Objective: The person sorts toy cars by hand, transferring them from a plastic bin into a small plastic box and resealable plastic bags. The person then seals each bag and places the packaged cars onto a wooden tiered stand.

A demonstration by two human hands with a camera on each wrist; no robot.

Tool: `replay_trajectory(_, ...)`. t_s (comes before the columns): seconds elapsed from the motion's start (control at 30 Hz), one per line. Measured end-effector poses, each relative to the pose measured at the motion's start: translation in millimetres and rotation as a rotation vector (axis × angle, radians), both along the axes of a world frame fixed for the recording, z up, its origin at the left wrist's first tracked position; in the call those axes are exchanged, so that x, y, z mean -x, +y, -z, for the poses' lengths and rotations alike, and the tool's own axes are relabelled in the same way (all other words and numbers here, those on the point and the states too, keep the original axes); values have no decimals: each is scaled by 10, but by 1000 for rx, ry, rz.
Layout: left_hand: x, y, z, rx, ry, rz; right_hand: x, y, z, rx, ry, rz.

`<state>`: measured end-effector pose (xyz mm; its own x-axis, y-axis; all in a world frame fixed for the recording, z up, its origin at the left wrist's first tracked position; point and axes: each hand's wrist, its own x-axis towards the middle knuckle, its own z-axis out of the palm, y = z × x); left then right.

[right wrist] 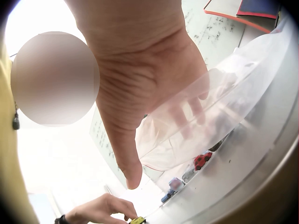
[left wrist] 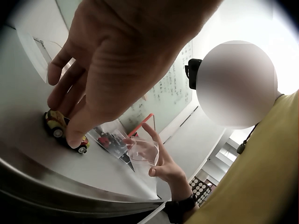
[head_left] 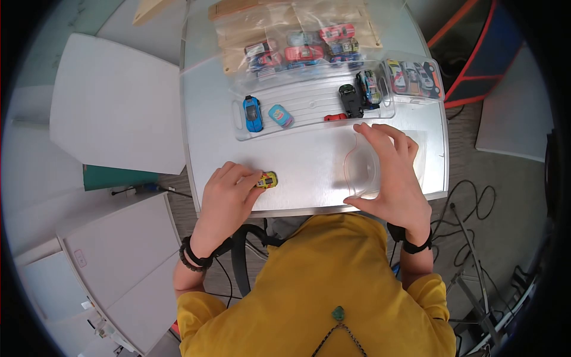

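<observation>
My left hand (head_left: pixel 229 193) pinches a small yellow toy car (head_left: pixel 269 179) with red and black markings, low over the table near its front edge. In the left wrist view the thumb and fingertips lie along the side of this yellow car (left wrist: pixel 58 126). My right hand (head_left: pixel 389 172) holds a clear plastic bag (head_left: pixel 363 169), its thumb and fingers spread across the bag's mouth, which faces left. Some right fingers show through the film of the bag (right wrist: pixel 219 116) in the right wrist view.
Behind the hands lies a clear plastic tray (head_left: pixel 309 122) with a blue car (head_left: pixel 253 113), a blue-pink car (head_left: pixel 281 116), a black car (head_left: pixel 351 100) and others. A bag of several cars (head_left: pixel 303 53) lies beyond, and a clear box of cars (head_left: pixel 411 77) stands at right.
</observation>
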<state>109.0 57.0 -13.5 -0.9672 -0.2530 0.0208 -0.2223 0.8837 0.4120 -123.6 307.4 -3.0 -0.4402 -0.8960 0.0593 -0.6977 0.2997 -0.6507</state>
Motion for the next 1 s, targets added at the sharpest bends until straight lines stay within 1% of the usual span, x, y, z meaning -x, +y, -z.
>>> replay_trajectory(0.33,624,507,195,-12,164,99,-68,42,-44,-1,20,-6)
replay_trajectory(0.43,718,523,203,-58,160,123,-91,71,-61,10,34,3)
replay_trajectory(0.57,756,562,269,-76,209,113,-107,95,-45,51,48,7)
replay_trajectory(0.63,759,533,278,-123,207,114,-113,106,-55,52,50,6)
replay_trajectory(0.77,743,482,196,-134,213,132,-110,111,-103,40,55,4)
replay_trajectory(0.83,715,464,83,-203,202,108,-109,108,-92,40,54,5)
replay_trajectory(1.0,663,407,-195,-267,240,117,-121,51,-83,38,41,-3)
